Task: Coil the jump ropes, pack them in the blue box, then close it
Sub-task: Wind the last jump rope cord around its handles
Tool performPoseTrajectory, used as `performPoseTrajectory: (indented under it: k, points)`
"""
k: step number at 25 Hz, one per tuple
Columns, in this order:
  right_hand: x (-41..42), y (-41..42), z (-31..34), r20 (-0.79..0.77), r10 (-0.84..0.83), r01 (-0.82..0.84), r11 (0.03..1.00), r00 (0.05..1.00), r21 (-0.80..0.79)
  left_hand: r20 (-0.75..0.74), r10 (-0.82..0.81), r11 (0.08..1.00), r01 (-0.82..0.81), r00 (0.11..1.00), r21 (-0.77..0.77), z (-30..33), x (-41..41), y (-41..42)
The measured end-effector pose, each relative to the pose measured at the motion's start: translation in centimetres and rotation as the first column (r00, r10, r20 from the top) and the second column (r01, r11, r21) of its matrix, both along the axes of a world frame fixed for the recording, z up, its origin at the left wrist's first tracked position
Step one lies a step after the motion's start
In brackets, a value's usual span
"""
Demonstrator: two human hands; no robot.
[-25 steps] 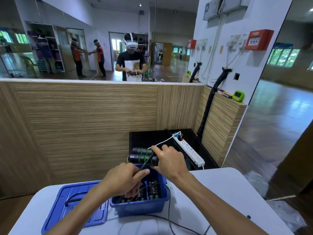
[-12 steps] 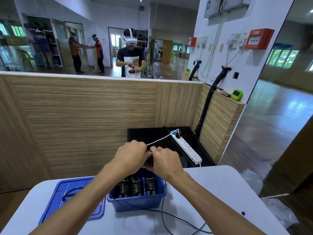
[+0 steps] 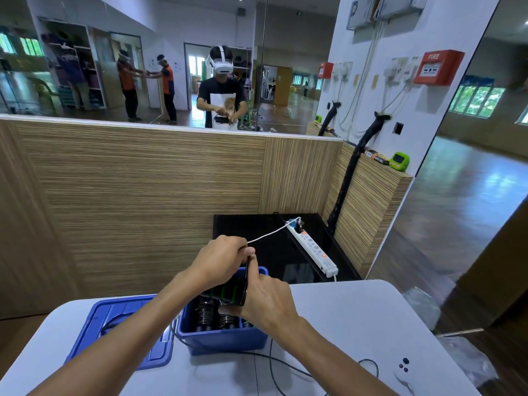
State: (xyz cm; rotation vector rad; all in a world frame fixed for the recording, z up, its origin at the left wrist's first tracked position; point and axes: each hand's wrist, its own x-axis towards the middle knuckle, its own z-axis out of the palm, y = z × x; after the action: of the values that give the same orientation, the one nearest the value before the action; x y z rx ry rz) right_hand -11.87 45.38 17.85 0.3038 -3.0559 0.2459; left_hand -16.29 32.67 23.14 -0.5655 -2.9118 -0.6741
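The open blue box (image 3: 223, 340) stands on the white table (image 3: 343, 324), with several coiled black jump ropes (image 3: 213, 314) inside. Over the box, my right hand (image 3: 268, 298) grips the black, green-ringed rope handles (image 3: 228, 291). My left hand (image 3: 221, 258) pinches the thin black rope just above those handles, fingers curled round it. The rest of that rope (image 3: 288, 360) trails down over the table in front of the box. The box's blue lid (image 3: 120, 327) lies flat to the left of the box.
A wood-grain partition (image 3: 143, 201) rises behind the table, with a mirror above. A black low cabinet (image 3: 257, 232) beyond the box carries a white power strip (image 3: 313, 248) with a white cable. Small black pieces (image 3: 403, 365) lie at the table's right front.
My left hand rose from the box to meet the right hand, then lifted higher along the rope. The handles tipped downward in my right hand, closer to the box.
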Motion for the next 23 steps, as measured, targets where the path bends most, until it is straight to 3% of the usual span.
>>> performPoseTrajectory:
  k: [4,9,12,15,17,19,21,23]
  points:
    - [-0.1,-0.6,-0.3,0.007,-0.030,0.030,1.000,1.000,-0.005,0.028,-0.020,0.999,0.019,0.999,0.043,0.1,0.9,0.2]
    - [-2.0,0.8,0.8,-0.044,-0.099,0.093,0.988,0.994,-0.123,-0.081,0.026,0.964,-0.046,0.996,-0.261,-1.1,5.4,2.0]
    - [-2.8,0.9,1.5,-0.101,-0.066,0.054,0.991,0.993,-0.120,-0.107,0.151,0.932,-0.178,0.983,-0.315,-2.8,6.9,2.5]
    - [-3.3,0.9,1.9,-0.175,-0.037,0.018,0.994,0.984,-0.107,-0.219,0.243,0.948,-0.279,0.945,-0.153,-3.5,7.2,2.5]
    - [-3.5,0.9,2.0,-0.189,-0.041,0.020,0.993,0.981,-0.114,-0.190,0.312,0.949,-0.314,0.931,0.020,-3.8,6.8,2.0]
    - [-3.3,0.8,1.9,-0.185,-0.060,0.038,0.992,0.981,-0.117,0.045,0.336,0.890,-0.333,0.941,0.313,-4.3,6.0,1.7]
    - [-3.1,0.9,1.5,-0.162,-0.068,0.051,0.993,0.984,-0.105,0.371,0.201,0.678,-0.402,0.907,0.615,-4.6,5.4,1.6]
    - [-3.0,1.2,1.1,-0.140,-0.066,0.055,0.995,0.988,-0.079,0.552,-0.002,0.519,-0.471,0.834,0.713,-4.7,5.2,1.2]
